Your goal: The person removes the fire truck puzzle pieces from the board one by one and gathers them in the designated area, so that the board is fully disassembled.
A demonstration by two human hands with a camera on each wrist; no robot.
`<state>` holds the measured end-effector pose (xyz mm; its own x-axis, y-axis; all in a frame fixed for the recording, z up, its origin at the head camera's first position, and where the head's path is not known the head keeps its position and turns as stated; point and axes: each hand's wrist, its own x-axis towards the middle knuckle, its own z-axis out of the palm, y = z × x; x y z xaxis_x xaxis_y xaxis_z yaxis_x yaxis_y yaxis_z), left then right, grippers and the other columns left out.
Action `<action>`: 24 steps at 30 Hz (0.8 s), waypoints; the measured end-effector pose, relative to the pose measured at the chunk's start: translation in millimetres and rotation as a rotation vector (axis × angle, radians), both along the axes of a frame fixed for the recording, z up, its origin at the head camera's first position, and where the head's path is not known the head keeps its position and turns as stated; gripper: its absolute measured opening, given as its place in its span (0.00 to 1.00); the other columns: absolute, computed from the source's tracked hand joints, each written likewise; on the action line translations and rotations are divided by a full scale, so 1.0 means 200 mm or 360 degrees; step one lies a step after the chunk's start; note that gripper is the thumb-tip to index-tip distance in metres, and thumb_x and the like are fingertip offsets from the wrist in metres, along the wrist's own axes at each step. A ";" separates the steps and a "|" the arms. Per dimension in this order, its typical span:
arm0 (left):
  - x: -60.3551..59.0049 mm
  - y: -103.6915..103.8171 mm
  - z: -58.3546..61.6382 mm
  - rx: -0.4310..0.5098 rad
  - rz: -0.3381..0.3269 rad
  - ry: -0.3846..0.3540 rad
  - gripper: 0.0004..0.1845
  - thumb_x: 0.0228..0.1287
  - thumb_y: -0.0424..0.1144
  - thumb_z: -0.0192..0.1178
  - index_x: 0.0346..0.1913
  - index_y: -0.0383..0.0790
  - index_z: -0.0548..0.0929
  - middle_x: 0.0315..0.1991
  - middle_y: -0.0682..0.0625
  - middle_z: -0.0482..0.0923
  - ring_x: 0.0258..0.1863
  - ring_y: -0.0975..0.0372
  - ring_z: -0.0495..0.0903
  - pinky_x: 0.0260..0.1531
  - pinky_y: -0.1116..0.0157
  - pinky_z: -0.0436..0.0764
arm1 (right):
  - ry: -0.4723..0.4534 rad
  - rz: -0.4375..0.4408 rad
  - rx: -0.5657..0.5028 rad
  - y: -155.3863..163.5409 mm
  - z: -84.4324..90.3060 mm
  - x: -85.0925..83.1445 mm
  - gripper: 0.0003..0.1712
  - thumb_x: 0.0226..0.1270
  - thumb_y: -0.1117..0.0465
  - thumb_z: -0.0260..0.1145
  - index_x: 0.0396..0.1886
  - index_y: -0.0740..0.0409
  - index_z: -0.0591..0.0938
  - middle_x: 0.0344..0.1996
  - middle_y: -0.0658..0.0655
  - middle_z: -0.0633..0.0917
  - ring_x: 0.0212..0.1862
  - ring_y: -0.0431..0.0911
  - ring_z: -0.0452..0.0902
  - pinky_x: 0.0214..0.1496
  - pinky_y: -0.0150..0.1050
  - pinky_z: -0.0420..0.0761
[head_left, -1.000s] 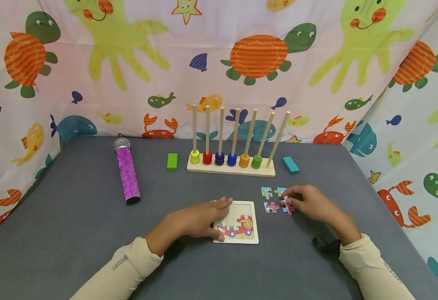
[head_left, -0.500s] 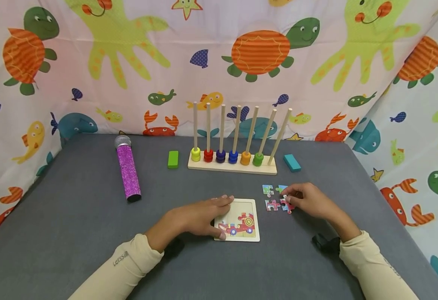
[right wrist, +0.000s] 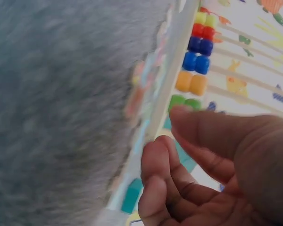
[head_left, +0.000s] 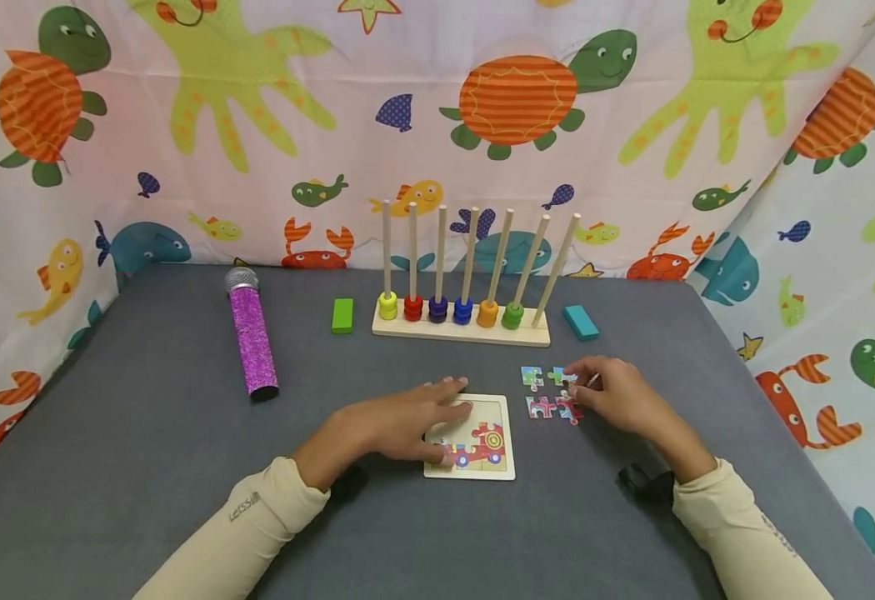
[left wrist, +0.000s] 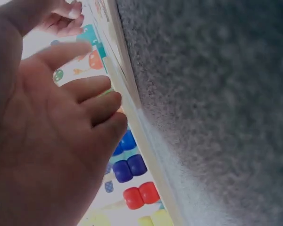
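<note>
— What's hidden?
— The left hand lies flat, fingers relaxed, covering the puzzle board's left part.
— And the right hand?
— Curled over loose puzzle pieces beside the board; grip unclear.

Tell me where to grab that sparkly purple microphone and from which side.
Grip the purple microphone round the middle of its glittery barrel, coming from above with the left hand, probably the nearer one. It lies flat on the grey table, silver head toward the curtain, with bare space on both long sides for fingers.

Purple microphone, green block, teal block — all flank the bead rack.
</note>
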<state>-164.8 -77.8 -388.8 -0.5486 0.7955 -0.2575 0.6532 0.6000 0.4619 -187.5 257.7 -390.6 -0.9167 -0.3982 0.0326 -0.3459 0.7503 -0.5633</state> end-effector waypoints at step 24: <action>-0.02 0.00 0.00 -0.0049 -0.0078 -0.0137 0.44 0.61 0.51 0.67 0.75 0.41 0.59 0.78 0.46 0.40 0.76 0.56 0.38 0.71 0.56 0.43 | -0.0350 0.0641 -0.0234 -0.35 0.01 0.10 0.13 0.69 0.67 0.63 0.51 0.65 0.83 0.41 0.52 0.86 0.40 0.39 0.80 0.43 0.38 0.81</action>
<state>-168.5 -77.5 -389.5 -0.4841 0.8118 -0.3266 0.6407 0.5830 0.4996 -167.5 188.7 -389.3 -0.6821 -0.7286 -0.0622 -0.4533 0.4881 -0.7458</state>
